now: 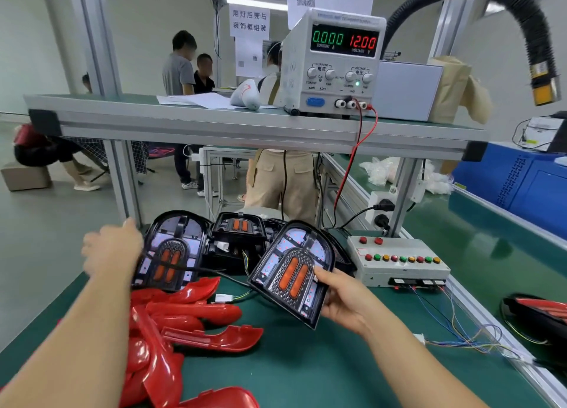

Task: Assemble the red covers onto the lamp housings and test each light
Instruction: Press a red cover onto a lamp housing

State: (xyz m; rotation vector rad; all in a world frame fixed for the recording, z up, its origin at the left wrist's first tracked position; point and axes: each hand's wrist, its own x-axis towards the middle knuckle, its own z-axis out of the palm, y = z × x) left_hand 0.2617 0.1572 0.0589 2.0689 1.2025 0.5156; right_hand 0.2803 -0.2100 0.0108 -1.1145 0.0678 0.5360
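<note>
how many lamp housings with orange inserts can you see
3: the left housing in the left hand, the right housing in the right hand, the back housing between them. Others may be hidden behind.

Bare green mat (306,364) front centre; red covers (196,312) crowd left, switch box (402,248) and loose wires (453,323) right.

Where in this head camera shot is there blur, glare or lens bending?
Head view: the left hand is smeared by motion, while the right hand and the lamp housing it holds look sharp. Head view: glossy red covers carry white glare spots. Head view: the wide lens bows the shelf edge, and the power supply digits read clearly.
</note>
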